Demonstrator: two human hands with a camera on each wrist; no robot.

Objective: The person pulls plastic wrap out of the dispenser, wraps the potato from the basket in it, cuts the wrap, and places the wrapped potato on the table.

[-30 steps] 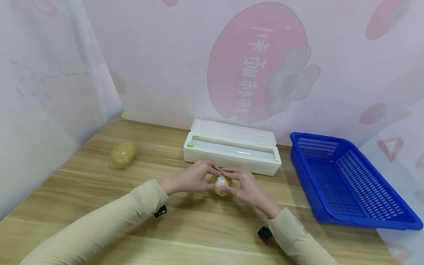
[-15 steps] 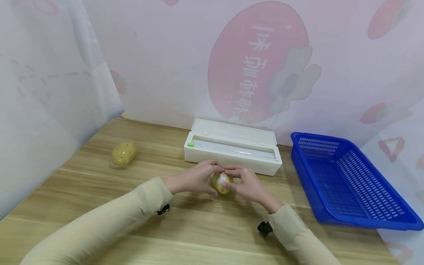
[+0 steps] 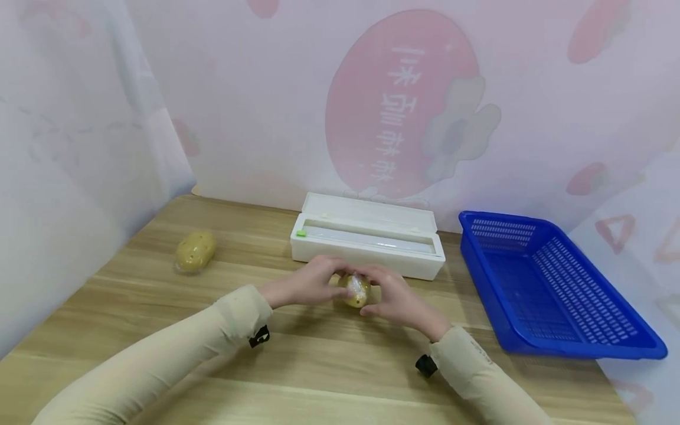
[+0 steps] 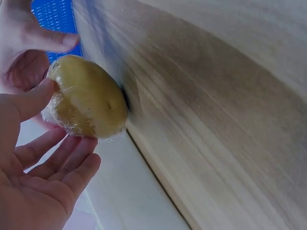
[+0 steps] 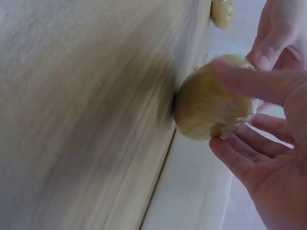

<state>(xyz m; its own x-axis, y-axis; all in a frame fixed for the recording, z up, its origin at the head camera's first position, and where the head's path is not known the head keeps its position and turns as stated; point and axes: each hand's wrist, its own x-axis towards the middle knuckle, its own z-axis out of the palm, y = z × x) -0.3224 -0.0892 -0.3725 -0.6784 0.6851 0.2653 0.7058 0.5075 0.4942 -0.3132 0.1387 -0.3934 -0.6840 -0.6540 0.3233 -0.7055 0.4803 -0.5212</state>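
A yellow potato (image 3: 357, 290) in clear plastic wrap stands on the wooden table between both hands. My left hand (image 3: 312, 284) holds it from the left; in the left wrist view its thumb (image 4: 37, 98) presses the wrapped side and its fingertips touch the far side. My right hand (image 3: 399, 298) curves around the right side. Its fingertips (image 5: 221, 147) touch the potato, while its thumb (image 4: 60, 40) is lifted away in the left wrist view. Bunched film shows along the potato's side.
Behind the hands stands a white cling film box (image 3: 366, 251), lid up, roll inside, green slider at its left. Another wrapped potato (image 3: 195, 251) lies at the left. A blue plastic basket (image 3: 486, 283) sits at the right. A printed curtain (image 3: 239, 106) hangs behind the table.
The left thumb, away from the potato half a second ago, now presses it. The right thumb has come off it. The potato has turned slightly between the hands. The head view has shifted a little.
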